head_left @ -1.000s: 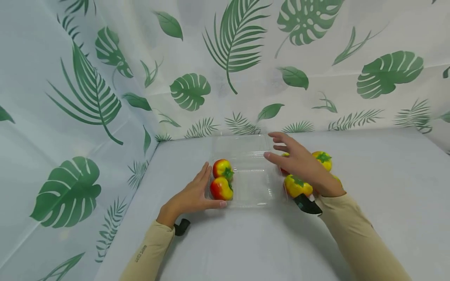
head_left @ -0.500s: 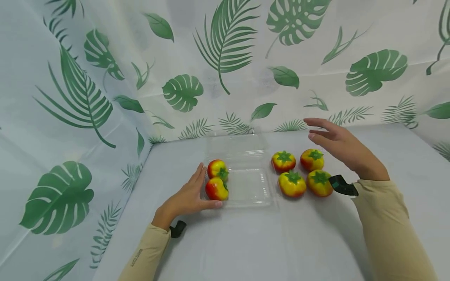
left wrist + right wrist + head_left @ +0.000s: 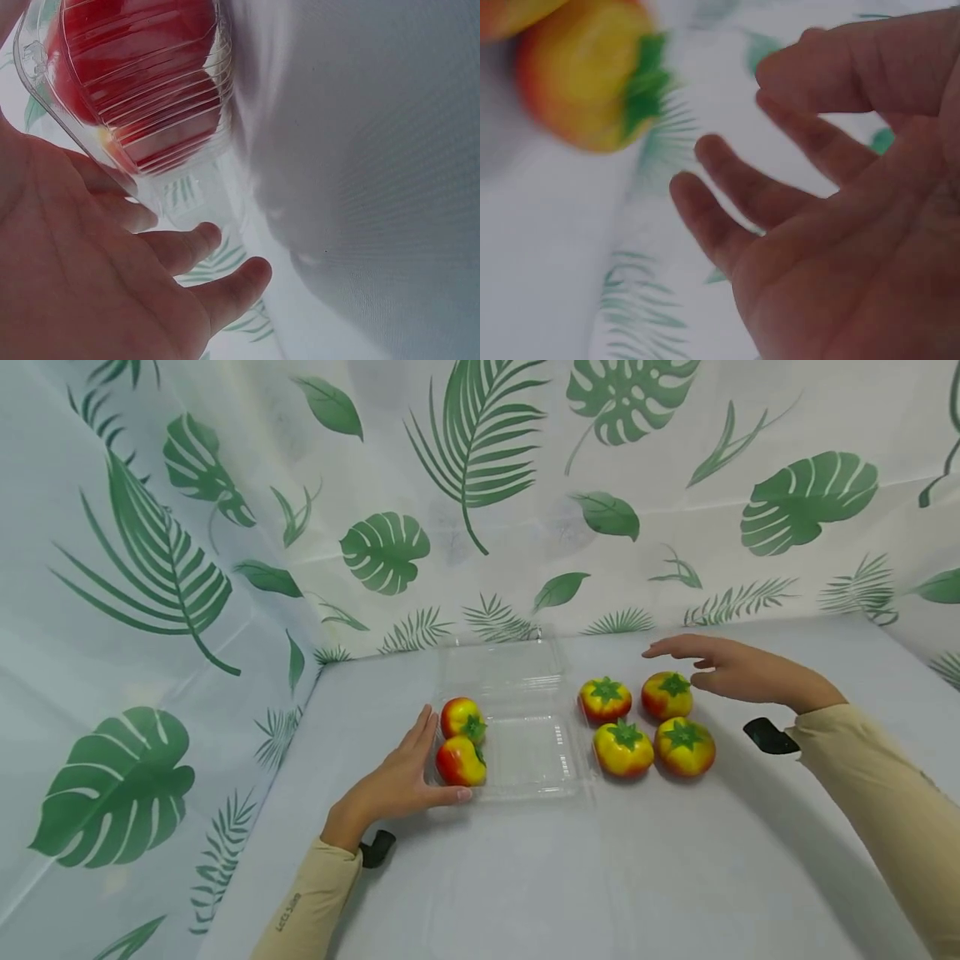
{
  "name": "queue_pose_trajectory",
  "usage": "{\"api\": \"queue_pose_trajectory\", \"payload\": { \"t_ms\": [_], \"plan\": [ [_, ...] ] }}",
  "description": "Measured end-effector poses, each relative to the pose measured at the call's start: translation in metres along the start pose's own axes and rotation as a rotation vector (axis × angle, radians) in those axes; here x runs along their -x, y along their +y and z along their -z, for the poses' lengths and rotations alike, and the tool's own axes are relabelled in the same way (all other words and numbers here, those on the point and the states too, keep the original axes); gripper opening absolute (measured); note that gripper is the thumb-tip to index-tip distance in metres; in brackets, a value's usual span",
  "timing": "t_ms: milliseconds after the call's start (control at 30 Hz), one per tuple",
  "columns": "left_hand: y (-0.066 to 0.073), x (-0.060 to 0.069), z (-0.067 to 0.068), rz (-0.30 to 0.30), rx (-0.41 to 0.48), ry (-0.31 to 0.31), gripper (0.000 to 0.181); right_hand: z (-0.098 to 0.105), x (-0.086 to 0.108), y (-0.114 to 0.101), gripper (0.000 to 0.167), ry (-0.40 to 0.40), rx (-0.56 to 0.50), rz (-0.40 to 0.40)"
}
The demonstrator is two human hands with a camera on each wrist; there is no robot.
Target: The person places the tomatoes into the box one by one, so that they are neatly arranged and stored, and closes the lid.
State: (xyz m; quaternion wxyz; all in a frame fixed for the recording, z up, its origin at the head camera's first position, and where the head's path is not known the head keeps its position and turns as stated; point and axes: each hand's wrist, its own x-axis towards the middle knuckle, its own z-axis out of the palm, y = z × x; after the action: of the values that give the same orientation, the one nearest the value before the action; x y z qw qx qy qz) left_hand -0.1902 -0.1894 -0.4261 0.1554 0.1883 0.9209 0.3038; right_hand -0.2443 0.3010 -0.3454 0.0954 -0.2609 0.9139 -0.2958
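Observation:
A hinged clear plastic box stands with its lid folded back. Two red-and-yellow persimmon-like fruits with green tops sit along its left side. My left hand rests against the box's left side, fingers extended and thumb by the front corner; in the left wrist view, fruit shows through the ribbed wall. To the right of the box are several more such fruits on the table. My right hand hovers beside the back-right fruit, holding nothing, its fingers loosely bent in the right wrist view.
A white cloth covers the table. Leaf-printed curtains hang close behind the box and along the left side. A small black wrist device sits by the right sleeve.
My right hand has moved right, away from the box and over the loose fruits, then lowered beside the back-right one. The left hand stays at the box; the head view has shifted slightly.

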Motion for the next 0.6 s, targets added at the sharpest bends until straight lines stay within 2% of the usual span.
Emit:
{"api": "queue_pose_trajectory", "payload": {
  "t_ms": [133,300,600],
  "plan": [
    [0.0,0.001,0.0,-0.004,0.001,0.0,0.129,-0.005,-0.002,0.014,0.059,-0.06,0.009,0.0],
    [0.0,0.002,0.0,-0.001,0.004,-0.004,0.128,-0.016,-0.002,0.028,0.056,-0.095,0.028,-0.023],
    [0.0,0.002,0.001,-0.013,-0.004,-0.002,0.128,-0.021,-0.003,0.034,0.056,-0.077,0.025,-0.063]
  ]
}}
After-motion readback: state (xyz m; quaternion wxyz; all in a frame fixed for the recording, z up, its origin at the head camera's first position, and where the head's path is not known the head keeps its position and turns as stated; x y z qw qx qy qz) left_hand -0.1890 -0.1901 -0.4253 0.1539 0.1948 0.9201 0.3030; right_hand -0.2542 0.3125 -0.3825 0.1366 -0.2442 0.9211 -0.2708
